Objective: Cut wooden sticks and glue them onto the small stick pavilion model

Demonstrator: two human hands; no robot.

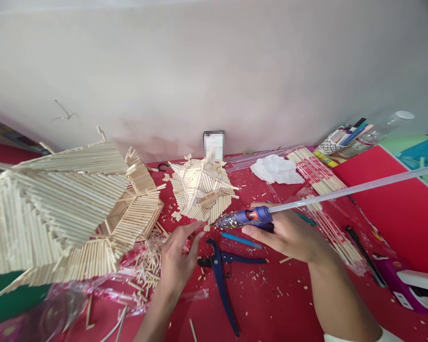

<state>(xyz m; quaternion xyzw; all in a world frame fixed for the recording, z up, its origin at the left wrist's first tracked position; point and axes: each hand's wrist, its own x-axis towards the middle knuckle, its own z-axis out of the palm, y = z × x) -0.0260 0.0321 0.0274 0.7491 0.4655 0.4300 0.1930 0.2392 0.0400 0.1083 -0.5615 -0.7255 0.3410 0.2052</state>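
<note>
A blue hot glue gun (242,218) with a long clear glue stick (342,191) out of its back is gripped in my right hand (288,232). Its nozzle points left, at the near corner of a small star-shaped roof (217,205) built of wooden sticks. Thumb and forefinger of my left hand (180,251) are pinched at that same corner, by a short stick tab. Just below lie blue-handled cutters (219,280), jaws toward my left hand, and a blue pen-like tool (241,240).
A larger stick-built roof model (74,204) fills the left side. Cut stick pieces (148,266) heap beside my left forearm. To the right are packs of chopsticks (317,175), crumpled tissue (276,169), a pen cup (333,142) and a red board (385,199). A wall rises behind.
</note>
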